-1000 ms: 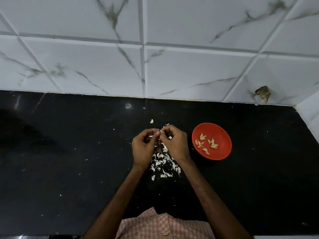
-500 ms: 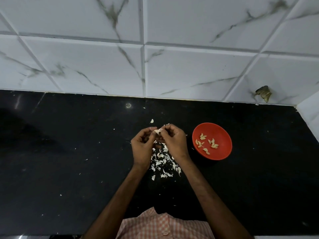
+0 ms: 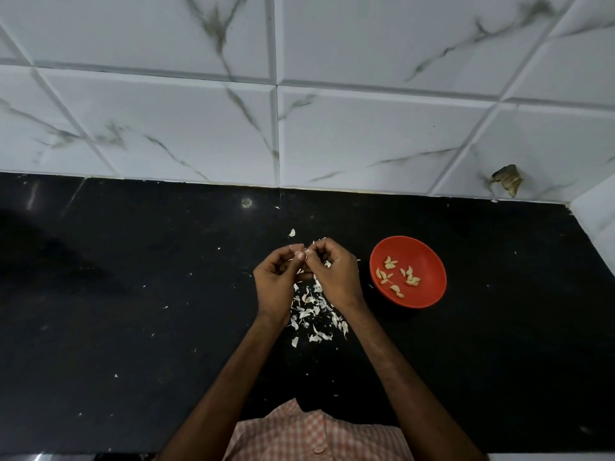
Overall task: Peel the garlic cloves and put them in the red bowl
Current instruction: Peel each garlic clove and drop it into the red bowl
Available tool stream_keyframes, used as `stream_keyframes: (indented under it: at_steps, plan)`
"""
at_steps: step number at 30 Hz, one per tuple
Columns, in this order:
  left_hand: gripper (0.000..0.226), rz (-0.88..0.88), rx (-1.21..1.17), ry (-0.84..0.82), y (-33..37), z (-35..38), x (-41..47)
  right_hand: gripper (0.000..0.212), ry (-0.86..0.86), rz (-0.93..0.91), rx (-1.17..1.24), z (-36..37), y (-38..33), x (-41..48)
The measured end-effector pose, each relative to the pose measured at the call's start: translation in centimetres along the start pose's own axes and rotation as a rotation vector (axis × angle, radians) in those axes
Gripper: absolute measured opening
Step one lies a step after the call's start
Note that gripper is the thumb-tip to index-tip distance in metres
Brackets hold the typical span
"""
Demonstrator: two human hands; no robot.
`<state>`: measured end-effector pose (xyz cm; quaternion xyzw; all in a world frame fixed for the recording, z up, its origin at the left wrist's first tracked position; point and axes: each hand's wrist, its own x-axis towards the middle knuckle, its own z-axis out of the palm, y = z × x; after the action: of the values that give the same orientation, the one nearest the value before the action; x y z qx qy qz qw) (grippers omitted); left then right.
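Pinching one clove between them above the skins, left hand and right hand are mid-peel, near the bowl of peeled cloves; the next move probably calls for stripping the skin, then dropping the clove in.

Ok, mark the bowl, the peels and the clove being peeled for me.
bowl [image 3: 431, 266]: head view, bare inner wall on its right side.
peels [image 3: 307, 311]: head view, middle of the scattered pile.
clove [image 3: 308, 251]: head view, its pale exposed end.
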<state>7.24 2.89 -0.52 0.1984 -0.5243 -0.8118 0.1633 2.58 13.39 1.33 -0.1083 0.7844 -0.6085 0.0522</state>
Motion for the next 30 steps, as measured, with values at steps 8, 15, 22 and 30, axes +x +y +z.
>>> stream_keyframes:
  at_steps: [8,15,22,30]
  plan:
    - [0.013,-0.099,-0.150,0.068,0.5,-0.5,0.4,0.021,0.030,0.061,-0.107,-0.5,1.3,0.4]
    - [0.009,-0.072,-0.098,0.107,0.6,-0.5,0.2,0.010,-0.068,-0.112,-0.298,-1.0,1.5,0.6]
    - [0.016,-0.057,-0.072,0.104,0.6,-0.7,0.3,0.007,-0.013,-0.191,-0.229,-0.8,0.5,0.4]
    - [0.009,0.053,0.119,0.051,0.8,-0.8,0.3,0.014,-0.070,-0.096,0.037,-0.8,0.5,0.1]
